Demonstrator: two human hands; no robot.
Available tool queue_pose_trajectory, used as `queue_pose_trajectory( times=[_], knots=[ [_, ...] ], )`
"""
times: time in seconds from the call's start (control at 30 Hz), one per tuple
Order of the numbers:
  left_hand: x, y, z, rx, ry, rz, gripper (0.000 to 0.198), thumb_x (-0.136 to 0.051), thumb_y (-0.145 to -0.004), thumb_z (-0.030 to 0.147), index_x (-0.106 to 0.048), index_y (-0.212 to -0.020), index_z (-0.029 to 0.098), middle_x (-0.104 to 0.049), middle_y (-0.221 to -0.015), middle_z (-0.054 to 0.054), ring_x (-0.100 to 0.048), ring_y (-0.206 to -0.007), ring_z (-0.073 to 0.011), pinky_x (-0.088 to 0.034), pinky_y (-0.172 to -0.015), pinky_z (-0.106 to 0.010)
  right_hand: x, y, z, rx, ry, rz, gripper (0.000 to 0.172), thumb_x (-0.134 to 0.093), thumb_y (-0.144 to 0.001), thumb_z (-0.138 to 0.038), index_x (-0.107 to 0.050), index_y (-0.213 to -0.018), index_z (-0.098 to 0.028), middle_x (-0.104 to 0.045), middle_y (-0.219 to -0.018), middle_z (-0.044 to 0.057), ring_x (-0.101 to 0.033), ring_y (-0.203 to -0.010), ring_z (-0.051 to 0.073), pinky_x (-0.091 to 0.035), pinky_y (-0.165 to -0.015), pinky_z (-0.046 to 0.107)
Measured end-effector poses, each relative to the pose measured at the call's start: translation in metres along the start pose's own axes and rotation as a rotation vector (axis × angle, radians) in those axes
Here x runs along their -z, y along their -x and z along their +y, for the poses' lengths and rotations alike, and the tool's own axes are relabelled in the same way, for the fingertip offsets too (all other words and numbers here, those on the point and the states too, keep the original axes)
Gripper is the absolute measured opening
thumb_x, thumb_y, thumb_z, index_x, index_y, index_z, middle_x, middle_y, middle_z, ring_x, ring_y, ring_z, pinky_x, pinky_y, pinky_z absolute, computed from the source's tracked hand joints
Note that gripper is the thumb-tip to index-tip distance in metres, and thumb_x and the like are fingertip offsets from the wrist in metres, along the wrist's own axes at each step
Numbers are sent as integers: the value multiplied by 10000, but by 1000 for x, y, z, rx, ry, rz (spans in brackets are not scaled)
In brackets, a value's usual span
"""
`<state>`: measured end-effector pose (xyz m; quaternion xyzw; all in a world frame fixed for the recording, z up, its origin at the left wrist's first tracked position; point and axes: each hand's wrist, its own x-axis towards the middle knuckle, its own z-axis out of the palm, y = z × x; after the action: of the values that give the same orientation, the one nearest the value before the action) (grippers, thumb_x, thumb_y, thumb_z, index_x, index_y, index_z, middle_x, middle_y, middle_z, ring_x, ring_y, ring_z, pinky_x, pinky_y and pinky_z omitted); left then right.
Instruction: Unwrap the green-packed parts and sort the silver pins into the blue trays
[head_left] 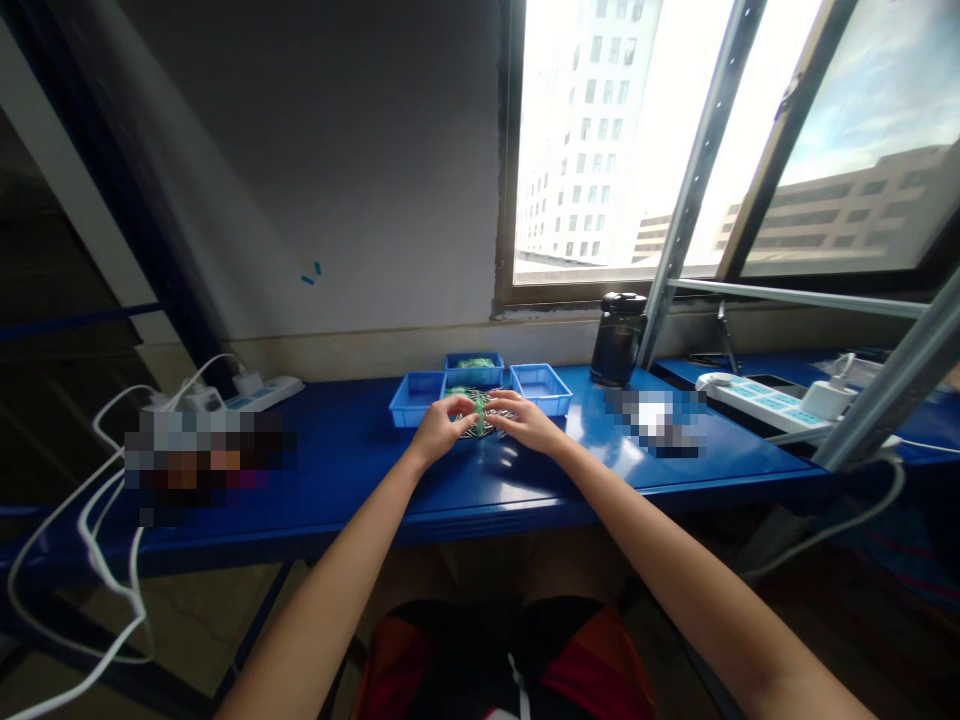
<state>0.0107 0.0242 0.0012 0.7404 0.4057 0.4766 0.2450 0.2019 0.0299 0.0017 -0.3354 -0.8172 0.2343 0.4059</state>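
Both bare hands stretched forward over a glossy blue tabletop (360,480), left hand (442,428) and right hand (531,424) facing each other, fingers half curled, fingertips close together. Between them, a narrow, shiny green piece (480,408), apparently touched from both sides; too small to tell whether pinched by either hand or merely touched. Around and beneath the fingers, on the tabletop, a loose pile of thin, dark and silvery metal pieces (480,432), partly hidden by the hands. Just behind, three open-topped, rectangular blue plastic boxes: one to the left (406,417), one in the middle and farther back (480,378), one to the right (549,407). In the middle box, a crumpled green mass (475,364), details too small to make out. Farther right, near the wall, a black, lidded, upright jug (615,345); past a slanted grey metal post (701,150), a long white power strip (765,398) with a plug in place. At the far left, another white power strip (270,392) with white cables (90,535) hanging over the edge. Above the right half of the tabletop, a brown-framed window (507,200), with pale buildings beyond.
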Motion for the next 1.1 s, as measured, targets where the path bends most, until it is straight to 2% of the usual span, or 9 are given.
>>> queue_pose_trajectory(
  times=[0.13, 0.27, 0.43, 0.5, 0.63, 0.73, 0.87, 0.97, 1.1],
  knots=[
    [-2, 2, 3, -49, 1, -68, 201, -591, -748, 338, -644, -834, 164, -667, -842, -49, -613, -822, -183, -470, -771, -298, -5, 0, -2, -17, -134, -60, 352, -595, -755, -407, -621, -1026, -184, -584, -1067, 86, -581, -924, 190, -499, -708, 285],
    [-4, 3, 3, -95, -19, -115, 201, -545, -785, 324, -666, -852, 179, -666, -880, -55, -607, -857, -186, -469, -763, -289, -8, -2, 2, -82, -225, 11, 318, -615, -728, -401, -621, -912, -141, -618, -763, 30, -583, -691, 142, -494, -645, 276],
    [0, -1, -3, 21, -43, 156, 304, -558, -762, 358, -604, -988, 161, -628, -936, -67, -593, -733, -151, -479, -595, -243, -4, -6, 5, -146, -392, 121, 292, -644, -677, -386, -619, -837, -144, -608, -710, 11, -549, -601, 110, -496, -582, 255],
    [1, -2, -5, 86, 1, 131, 343, -559, -754, 373, -586, -1010, 146, -628, -895, -65, -590, -658, -139, -461, -527, -227, -2, -7, 5, -159, -410, 131, 298, -649, -666, -387, -620, -837, -145, -613, -715, 11, -550, -601, 110, -495, -577, 253],
    [1, -3, -5, 94, 49, 28, 252, -539, -760, 355, -598, -853, 128, -617, -703, -30, -554, -527, -117, -442, -507, -225, -2, -5, 6, -158, -302, 126, 272, -633, -678, -371, -612, -815, -137, -577, -635, -7, -517, -537, 99, -461, -517, 236],
    [2, -1, -4, 85, -18, 60, 253, -526, -767, 369, -596, -844, 139, -621, -720, -30, -552, -537, -121, -438, -515, -227, -4, -4, 8, -125, -188, 126, 228, -615, -698, -343, -601, -802, -140, -568, -621, -8, -511, -534, 100, -437, -499, 224],
    [6, 1, -4, 33, -262, 104, 266, -462, -812, 390, -602, -854, 167, -616, -695, -18, -552, -576, -133, -416, -562, -237, -4, -9, 8, -113, -170, 127, 217, -570, -727, -312, -574, -883, -161, -549, -610, -27, -520, -523, 98, -445, -486, 213],
    [7, 2, -5, 19, -369, 104, 241, -442, -828, 356, -601, -886, 184, -627, -685, -15, -566, -614, -143, -400, -588, -238, 2, -23, 8, -176, -160, 183, 227, -537, -733, -272, -532, -942, -186, -540, -628, -40, -549, -522, 100, -469, -469, 207],
    [7, 4, -3, 54, -453, 58, 219, -446, -826, 321, -605, -903, 192, -646, -693, -23, -580, -621, -154, -382, -566, -232, 10, -59, 11, -257, 81, 210, 146, -468, -759, -201, -580, -841, -154, -606, -718, 16, -602, -601, 111, -496, -510, 195]
  ],
)
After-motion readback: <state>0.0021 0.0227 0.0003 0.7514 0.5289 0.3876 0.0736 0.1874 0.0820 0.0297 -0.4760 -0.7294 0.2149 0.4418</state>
